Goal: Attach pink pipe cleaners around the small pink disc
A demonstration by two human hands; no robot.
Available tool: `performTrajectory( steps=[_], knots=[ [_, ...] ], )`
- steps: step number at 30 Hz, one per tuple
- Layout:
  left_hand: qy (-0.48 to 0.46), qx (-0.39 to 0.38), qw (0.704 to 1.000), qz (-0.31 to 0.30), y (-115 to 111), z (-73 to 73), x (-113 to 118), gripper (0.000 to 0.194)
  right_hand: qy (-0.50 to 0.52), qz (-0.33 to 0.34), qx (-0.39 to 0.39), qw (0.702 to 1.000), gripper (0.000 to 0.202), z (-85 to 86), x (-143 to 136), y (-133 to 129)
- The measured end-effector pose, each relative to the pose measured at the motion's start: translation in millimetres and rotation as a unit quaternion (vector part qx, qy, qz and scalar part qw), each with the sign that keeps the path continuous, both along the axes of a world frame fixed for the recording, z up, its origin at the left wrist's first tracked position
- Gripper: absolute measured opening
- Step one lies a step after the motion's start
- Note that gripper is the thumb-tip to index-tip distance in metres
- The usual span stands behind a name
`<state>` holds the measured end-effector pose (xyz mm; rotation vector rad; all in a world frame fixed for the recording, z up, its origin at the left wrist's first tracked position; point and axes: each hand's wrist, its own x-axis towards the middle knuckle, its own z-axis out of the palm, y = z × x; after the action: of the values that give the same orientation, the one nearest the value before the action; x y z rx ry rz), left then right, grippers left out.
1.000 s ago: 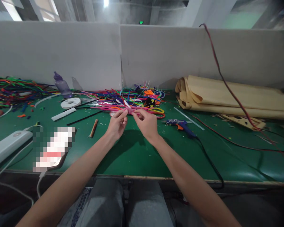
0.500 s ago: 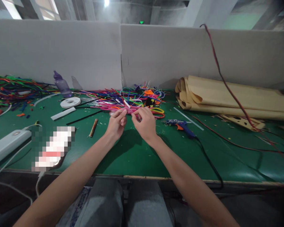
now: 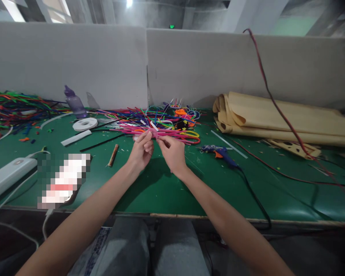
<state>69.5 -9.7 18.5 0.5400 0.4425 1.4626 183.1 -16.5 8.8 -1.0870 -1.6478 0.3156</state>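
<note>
My left hand [image 3: 142,150] pinches a pink pipe cleaner [image 3: 153,133] between thumb and fingertips, its other fingers curled in. Close beside it, my right hand [image 3: 172,153] has thumb and forefinger closed on the same pink piece, which looks bent or looped at the fingertips. Just behind the hands lies a heap of pipe cleaners [image 3: 129,126] in pink, blue, red and other colours. A black piece with yellow stars [image 3: 183,123] and an orange piece [image 3: 180,112] rest at the heap's right side. The exact shape of the held piece is partly hidden by my fingers.
Right of my hands lies a blue glue gun [image 3: 220,151] with its cord. A rolled brown paper [image 3: 281,117] is behind it. On the left are a purple bottle [image 3: 75,102], a white spool [image 3: 85,124], a phone [image 3: 66,180] and a white power strip [image 3: 11,178].
My right hand has shifted slightly left and turned, its fingers now lower. The pink piece shows more as a loop above my left fingertips. Both hands keep their pinch.
</note>
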Motion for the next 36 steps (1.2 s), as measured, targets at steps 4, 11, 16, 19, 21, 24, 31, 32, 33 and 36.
performTrajectory(
  steps=[4,11,16,19,21,24,31,32,33,36],
  knots=[
    [-0.035,-0.018,0.999,-0.03,0,1.2,-1,0.013,-0.003,0.012,-0.003,1.0,0.022,-2.2,0,1],
    [-0.02,-0.035,0.998,-0.042,0,1.5,1,0.014,-0.029,-0.015,-0.011,0.999,0.024,-3.6,-1,-1],
    [0.145,-0.041,0.988,0.043,8,-11.3,-2,0.021,-0.022,-0.033,-0.012,0.999,0.023,4.3,8,5],
    [0.231,-0.029,0.965,0.123,8,-13.0,-6,0.026,-0.011,-0.038,-0.018,0.999,0.023,9.3,18,10],
    [0.274,0.03,0.941,0.195,5,-9.0,-7,0.025,-0.012,-0.027,-0.021,0.999,0.023,11.4,24,14],
    [0.342,0.134,0.896,0.249,-4,0.0,-4,0.025,-0.018,0.005,-0.023,1.0,0.021,13.4,31,18],
    [0.388,0.146,0.891,0.186,-5,3.2,-5,0.023,-0.093,0.067,-0.054,0.992,0.021,20.3,41,18],
    [0.388,0.145,0.892,0.181,-3,2.3,-6,0.02,-0.099,0.075,-0.054,0.991,0.021,20.9,41,18],
    [0.388,0.145,0.893,0.177,-2,1.4,-7,0.018,-0.101,0.082,-0.055,0.99,0.021,21.2,42,18],
    [0.389,0.147,0.895,0.164,0,-0.4,-7,0.017,-0.102,0.099,-0.054,0.988,0.02,21.2,43,17]
  ],
)
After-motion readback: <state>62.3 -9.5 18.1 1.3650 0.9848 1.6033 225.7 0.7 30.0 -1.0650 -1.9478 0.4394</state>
